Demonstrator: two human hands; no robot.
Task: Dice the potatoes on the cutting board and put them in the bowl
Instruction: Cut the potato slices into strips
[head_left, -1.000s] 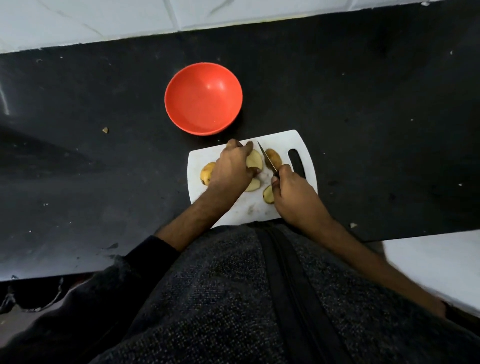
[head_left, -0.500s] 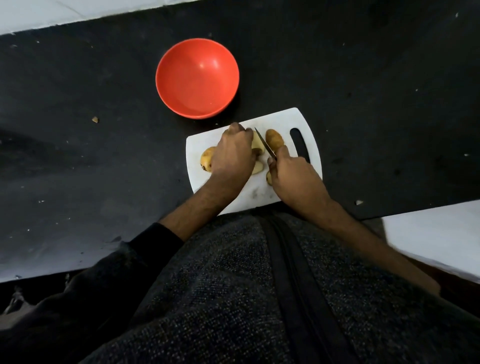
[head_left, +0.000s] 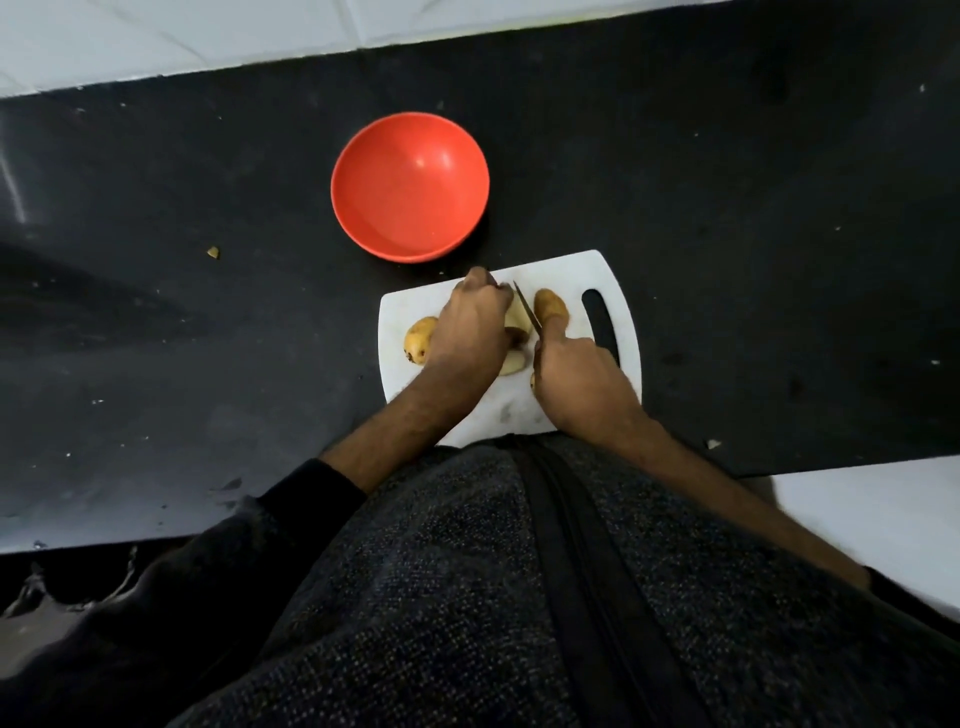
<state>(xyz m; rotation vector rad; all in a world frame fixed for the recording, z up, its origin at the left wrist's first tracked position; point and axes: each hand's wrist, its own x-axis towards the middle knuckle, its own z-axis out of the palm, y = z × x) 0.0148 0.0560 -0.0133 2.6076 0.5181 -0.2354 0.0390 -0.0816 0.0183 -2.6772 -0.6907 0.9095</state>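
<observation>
Since the earlier frames the hands have hardly shifted on the cutting board (head_left: 618, 275): the knife (head_left: 527, 310) remains slanted across the middle potato, its tip toward 11 o'clock, and only the view itself has swung a little. The left hand (head_left: 470, 330) curls down over the pale, already opened potato piece (head_left: 518, 318), fingers clamped on it to pin it to the board. The right hand (head_left: 574, 382) is clenched round the knife handle, which it hides, with the forefinger laid along the back of the blade. A whole potato (head_left: 418, 340) lies at 9 o'clock of the left hand, another potato (head_left: 550, 305) sits just beyond the blade at 1 o'clock, and a cut slice (head_left: 511, 362) shows between the two hands. The red bowl (head_left: 470, 156) stands on the dark desk (head_left: 753, 208) at 11 o'clock of the board, near it but apart, and holds nothing that can be seen. By my reading the slicing stage is in hand and the task is early: no dice exist yet. The next move calls for a clean downward press through the held piece, fingertips tucked back from the edge.
</observation>
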